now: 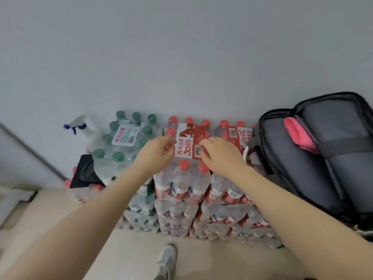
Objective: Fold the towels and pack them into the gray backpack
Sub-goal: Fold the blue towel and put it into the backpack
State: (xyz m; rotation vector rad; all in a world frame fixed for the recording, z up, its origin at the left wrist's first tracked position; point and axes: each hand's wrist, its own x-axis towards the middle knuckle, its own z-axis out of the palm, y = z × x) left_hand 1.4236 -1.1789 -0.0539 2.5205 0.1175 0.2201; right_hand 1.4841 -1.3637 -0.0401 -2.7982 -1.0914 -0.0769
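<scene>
The gray backpack (314, 158) lies open on the right, propped on stacked packs of bottles against the wall. A folded pink towel (298, 136) sits inside its main compartment near the top. Both my hands hover over the red-capped bottle pack (189, 150) in the middle. My left hand (157, 150) has loosely curled fingers and holds nothing that I can see. My right hand (220, 154), a ring on one finger, has its fingers bent down onto the pack's label and holds no towel.
Green-capped bottle packs (125, 142) stand to the left, with a spray bottle (80, 126) behind them and a dark object (84, 174) at their side. More shrink-wrapped packs (201, 215) are stacked below. My shoe (167, 259) stands on the light floor.
</scene>
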